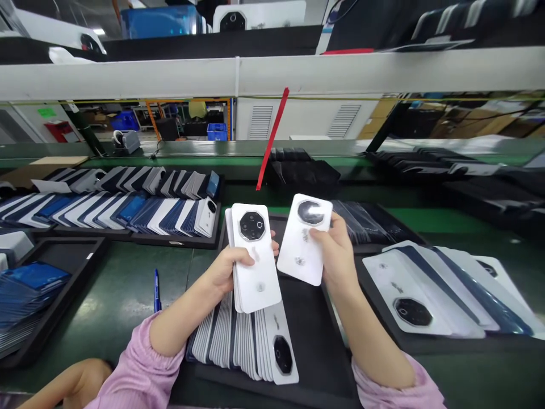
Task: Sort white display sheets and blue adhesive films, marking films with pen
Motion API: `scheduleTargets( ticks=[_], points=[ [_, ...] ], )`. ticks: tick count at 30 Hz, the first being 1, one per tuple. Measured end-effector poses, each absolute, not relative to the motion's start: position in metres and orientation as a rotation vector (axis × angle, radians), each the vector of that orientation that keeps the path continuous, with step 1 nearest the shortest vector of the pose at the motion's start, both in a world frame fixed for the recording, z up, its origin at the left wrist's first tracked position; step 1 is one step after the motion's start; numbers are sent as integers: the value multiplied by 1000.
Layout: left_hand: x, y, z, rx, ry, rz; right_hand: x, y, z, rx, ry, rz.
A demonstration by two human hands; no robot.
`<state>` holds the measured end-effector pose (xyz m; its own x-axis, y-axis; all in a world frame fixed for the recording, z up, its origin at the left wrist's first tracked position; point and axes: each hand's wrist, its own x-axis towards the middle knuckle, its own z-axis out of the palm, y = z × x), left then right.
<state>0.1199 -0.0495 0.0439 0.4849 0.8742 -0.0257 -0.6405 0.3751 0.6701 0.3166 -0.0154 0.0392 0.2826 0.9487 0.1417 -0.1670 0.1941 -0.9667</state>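
Note:
My left hand [232,267] grips a small stack of white phone back covers [258,284], each upright, the front one showing a dark octagonal camera window. In my right hand [338,255] is a single white phone back cover [296,244], tilted, with the thumb on its face and a glare on its camera window. The two hands are side by side, their covers apart. Below them, a row of leaning white and dark blue phone back covers [247,338] sits in a black tray [313,341]. Part of that row is hidden by my left hand's stack.
More phone back covers [409,295] lie fanned out at the right. Filled trays [174,241] line the back left, and blue-filmed covers [34,284] sit in another tray. A blue pen [157,289] lies on the green table [128,267]. A shelf beam [170,76] crosses above.

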Motion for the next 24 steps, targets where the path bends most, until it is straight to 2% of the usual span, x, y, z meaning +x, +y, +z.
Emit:
scheduleTargets(
  ticks=[5,10,17,24],
  points=[
    [112,-56,54,602,355,1005,324,-8,33,-1090,-1283,1014],
    [103,-65,70,577,378,1037,357,-6,31,-1305,-1601,1009],
    [104,-70,80,528,362,940,382,-80,-16,-1502,-1720,1075],
    [109,-73,81,518,362,876,366,-123,-73,-1793,-1650,669]
  ],
)
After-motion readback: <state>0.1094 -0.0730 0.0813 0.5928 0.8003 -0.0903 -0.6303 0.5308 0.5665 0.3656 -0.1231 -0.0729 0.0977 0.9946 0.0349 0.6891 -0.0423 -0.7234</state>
